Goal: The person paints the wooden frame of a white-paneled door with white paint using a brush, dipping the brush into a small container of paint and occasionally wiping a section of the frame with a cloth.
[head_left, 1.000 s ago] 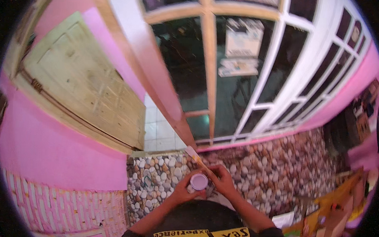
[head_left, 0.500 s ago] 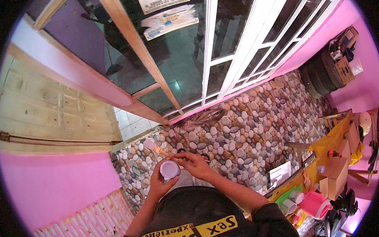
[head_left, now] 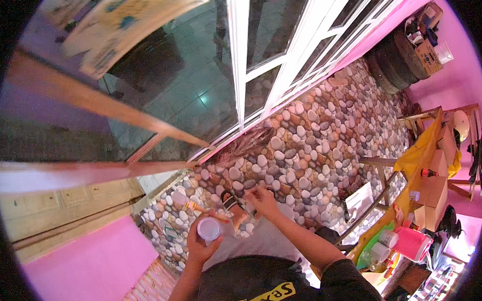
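Paint pot (head_left: 208, 228), small and white-rimmed, sits gripped in the left hand (head_left: 201, 243) at about seven o'clock, low over the pebble floor (head_left: 326, 137). At its two o'clock the right hand (head_left: 262, 199) pinches something thin, apparently a brush, though too small to tell. I judge steadiness counts most: keep the pot level, bring the right hand close, and load sparingly so nothing drips on the foot (head_left: 233, 207) between them.
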A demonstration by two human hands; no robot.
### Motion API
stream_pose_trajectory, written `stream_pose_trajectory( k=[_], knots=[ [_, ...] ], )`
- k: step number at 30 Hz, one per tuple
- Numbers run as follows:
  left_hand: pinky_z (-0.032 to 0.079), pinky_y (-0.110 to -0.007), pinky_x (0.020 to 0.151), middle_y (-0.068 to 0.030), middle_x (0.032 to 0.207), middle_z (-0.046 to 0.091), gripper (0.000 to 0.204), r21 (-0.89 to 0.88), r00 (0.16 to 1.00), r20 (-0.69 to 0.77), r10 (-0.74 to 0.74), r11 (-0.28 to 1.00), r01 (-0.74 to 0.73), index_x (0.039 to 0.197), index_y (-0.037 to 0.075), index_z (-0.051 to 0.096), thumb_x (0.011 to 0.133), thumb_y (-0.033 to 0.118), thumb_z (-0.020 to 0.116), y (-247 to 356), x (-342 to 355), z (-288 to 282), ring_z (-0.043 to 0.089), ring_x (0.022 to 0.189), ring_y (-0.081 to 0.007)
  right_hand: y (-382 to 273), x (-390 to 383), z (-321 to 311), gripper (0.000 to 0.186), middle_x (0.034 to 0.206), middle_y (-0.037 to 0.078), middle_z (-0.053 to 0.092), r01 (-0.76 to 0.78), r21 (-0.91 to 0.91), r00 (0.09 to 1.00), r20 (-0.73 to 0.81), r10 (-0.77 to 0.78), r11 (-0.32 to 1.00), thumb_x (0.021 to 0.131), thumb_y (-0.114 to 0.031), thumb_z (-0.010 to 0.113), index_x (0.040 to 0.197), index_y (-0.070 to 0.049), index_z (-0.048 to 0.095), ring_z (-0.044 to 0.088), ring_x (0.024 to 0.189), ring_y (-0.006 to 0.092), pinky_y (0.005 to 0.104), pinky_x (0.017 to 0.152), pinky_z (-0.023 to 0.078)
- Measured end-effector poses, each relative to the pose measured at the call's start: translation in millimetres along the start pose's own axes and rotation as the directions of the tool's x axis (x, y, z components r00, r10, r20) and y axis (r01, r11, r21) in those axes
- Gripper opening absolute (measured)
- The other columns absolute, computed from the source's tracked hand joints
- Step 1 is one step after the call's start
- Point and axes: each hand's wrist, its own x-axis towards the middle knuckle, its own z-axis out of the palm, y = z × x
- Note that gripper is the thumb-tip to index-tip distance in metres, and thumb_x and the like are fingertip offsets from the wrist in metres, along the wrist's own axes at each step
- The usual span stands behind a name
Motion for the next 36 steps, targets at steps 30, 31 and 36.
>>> stream_pose_trajectory(
  k=[30, 31, 36],
  knots=[
    [0.038, -0.053, 0.111, -0.0178, 0.124, 0.064, 0.070, 0.169, 0.995, 0.099, -0.026, 0.985, 0.009, 0.135, 0.006, 0.052, 0.074, 0.015, 0.085, -389.4, 123.2, 64.1, 0.061, 0.120, -0.0356, 446.3, 535.7, -132.5, 0.028, 0.097, 0.014, 0.067, -0.021, -0.051, 0.666, -0.745, -0.024, 0.998, 0.091, -0.030, 0.074, 0.095, -0.003, 0.065, 0.063, 0.090, 0.0278, 0.0425, 0.080, 0.052],
    [0.037, -0.053, 0.112, -0.0175, 0.122, 0.065, 0.069, 0.132, 0.996, 0.084, 0.039, 0.990, -0.050, 0.135, 0.006, 0.051, 0.075, 0.013, 0.084, -380.7, 124.3, 70.1, 0.060, 0.122, -0.0356, 442.5, 520.0, -143.1, 0.024, 0.095, 0.010, 0.068, 0.021, 0.415, 0.848, -0.488, 0.204, 0.909, 0.097, -0.028, 0.068, 0.096, -0.004, 0.065, 0.063, 0.092, 0.0225, 0.0392, 0.081, 0.052],
    [0.039, -0.053, 0.111, -0.0175, 0.129, 0.062, 0.071, 0.043, 0.994, 0.112, -0.019, 0.999, 0.014, 0.137, 0.005, 0.049, 0.075, 0.012, 0.083, -270.2, 94.6, 63.3, 0.058, 0.127, -0.0331, 310.0, 395.4, -118.0, 0.017, 0.108, 0.008, 0.068, -0.054, 0.909, 0.988, -0.011, 0.153, 0.414, 0.100, -0.018, 0.061, 0.111, -0.005, 0.063, 0.064, 0.100, 0.0227, 0.0388, 0.086, 0.054]
  ],
)
